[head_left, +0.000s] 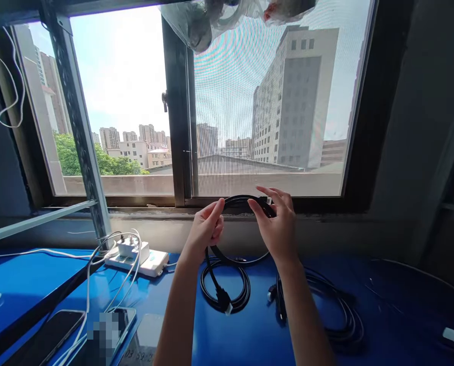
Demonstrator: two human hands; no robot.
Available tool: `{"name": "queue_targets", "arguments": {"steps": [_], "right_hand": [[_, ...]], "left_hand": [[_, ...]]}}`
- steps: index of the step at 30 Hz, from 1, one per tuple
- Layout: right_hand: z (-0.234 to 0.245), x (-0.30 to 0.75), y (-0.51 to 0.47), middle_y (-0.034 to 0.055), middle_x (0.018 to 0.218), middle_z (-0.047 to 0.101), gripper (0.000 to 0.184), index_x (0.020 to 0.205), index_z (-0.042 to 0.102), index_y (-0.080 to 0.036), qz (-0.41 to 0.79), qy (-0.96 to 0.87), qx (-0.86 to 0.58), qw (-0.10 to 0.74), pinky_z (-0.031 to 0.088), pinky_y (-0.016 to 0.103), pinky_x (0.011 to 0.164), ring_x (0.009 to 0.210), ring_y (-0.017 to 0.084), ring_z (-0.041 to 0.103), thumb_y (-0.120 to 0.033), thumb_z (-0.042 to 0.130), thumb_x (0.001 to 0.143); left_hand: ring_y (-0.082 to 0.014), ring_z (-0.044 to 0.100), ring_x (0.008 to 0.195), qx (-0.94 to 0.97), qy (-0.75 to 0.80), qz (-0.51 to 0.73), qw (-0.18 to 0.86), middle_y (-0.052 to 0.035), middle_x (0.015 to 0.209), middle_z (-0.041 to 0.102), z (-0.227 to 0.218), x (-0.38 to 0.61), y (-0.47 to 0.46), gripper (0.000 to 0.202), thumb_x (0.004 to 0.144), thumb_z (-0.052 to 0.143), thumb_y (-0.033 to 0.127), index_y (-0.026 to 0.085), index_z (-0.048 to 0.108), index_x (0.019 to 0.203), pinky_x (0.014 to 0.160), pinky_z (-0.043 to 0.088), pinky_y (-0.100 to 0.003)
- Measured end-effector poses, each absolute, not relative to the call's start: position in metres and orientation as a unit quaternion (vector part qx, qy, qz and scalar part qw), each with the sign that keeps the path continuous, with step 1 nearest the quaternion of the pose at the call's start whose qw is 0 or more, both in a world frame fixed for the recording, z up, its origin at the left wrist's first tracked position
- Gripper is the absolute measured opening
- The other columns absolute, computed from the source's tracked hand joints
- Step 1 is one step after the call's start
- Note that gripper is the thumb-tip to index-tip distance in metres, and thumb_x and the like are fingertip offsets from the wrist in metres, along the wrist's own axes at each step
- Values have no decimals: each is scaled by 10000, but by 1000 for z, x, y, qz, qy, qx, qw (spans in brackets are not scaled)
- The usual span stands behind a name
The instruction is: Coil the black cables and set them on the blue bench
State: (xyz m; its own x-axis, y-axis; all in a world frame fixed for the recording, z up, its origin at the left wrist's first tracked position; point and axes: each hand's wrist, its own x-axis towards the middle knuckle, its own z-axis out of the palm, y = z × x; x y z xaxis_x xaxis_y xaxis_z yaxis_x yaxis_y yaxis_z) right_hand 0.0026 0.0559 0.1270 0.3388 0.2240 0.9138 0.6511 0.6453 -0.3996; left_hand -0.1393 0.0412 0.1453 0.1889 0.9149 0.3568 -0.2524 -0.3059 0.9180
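A black cable (239, 199) is held up in loops between my two hands, above the blue table. My left hand (207, 226) is closed, pinching the loop's left side between thumb and fingers. On the right side, my right hand (278, 221) curls around the cable, its thumb and fingertips somewhat apart. A small light-coloured end shows by its fingers. Below my left hand hangs a black plug (223, 300) with a whitish tip, in front of a coiled black cable (246, 290) lying on the table. Another black cable bundle (349, 315) lies beyond my right forearm.
A white power strip (156, 263) with plugged-in chargers and white cords stands on the left. Phones (55, 333) lie at the lower left, near a clear-faced device showing digits (139, 353). A metal shelf post (80, 127) rises before the window. Plastic bags (200, 25) hang overhead.
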Motion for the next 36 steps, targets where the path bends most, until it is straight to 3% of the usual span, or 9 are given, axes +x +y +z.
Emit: {"name": "queue_targets", "arguments": {"steps": [6, 13, 20, 28, 33, 36], "right_hand": [[126, -3, 57, 105, 835, 671, 623, 855, 724, -171, -95, -562, -401, 718, 511, 339, 711, 771, 201, 627, -720, 440, 779], [130, -11, 50, 108, 865, 681, 635, 878, 722, -148, -75, -542, -415, 727, 514, 325, 644, 590, 155, 603, -730, 571, 674], [136, -11, 41, 90, 726, 676, 632, 756, 731, -157, -85, -526, -418, 736, 475, 288, 567, 608, 176, 619, -753, 537, 673], [146, -8, 19, 2, 383, 533, 422, 474, 604, -191, 86, -562, -487, 663, 387, 268, 505, 411, 156, 556, -583, 652, 622], [151, -10, 16, -19, 400, 520, 440, 480, 582, -183, 307, -569, -447, 618, 384, 236, 422, 350, 115, 497, -612, 668, 528], [147, -9, 24, -17, 434, 535, 361, 508, 574, -182, 348, -555, -454, 604, 421, 247, 448, 379, 120, 514, -521, 662, 593]], "left_hand": [[-8, 192, 341, 564, 301, 628, 444, 118, 384, 280, 146, -136, 37, 427, 585, 752, 526, 144, 634, 737, 345, 96, -176], [-12, 177, 353, 521, 303, 672, 429, 118, 383, 246, 147, -139, 40, 409, 537, 777, 489, 137, 664, 712, 356, 88, -192], [-9, 151, 341, 507, 287, 694, 423, 128, 370, 241, 148, -142, 39, 456, 475, 785, 544, 158, 636, 666, 343, 68, -187], [-4, 180, 317, 521, 304, 672, 430, 127, 359, 267, 142, -152, 51, 556, 393, 787, 634, 165, 576, 605, 328, 88, -178], [-10, 201, 296, 575, 271, 603, 482, 116, 331, 263, 134, -159, 60, 594, 444, 732, 708, 159, 544, 570, 331, 93, -182], [-10, 213, 308, 581, 278, 558, 523, 109, 346, 249, 125, -156, 68, 620, 478, 692, 741, 177, 434, 504, 344, 86, -186]]}}
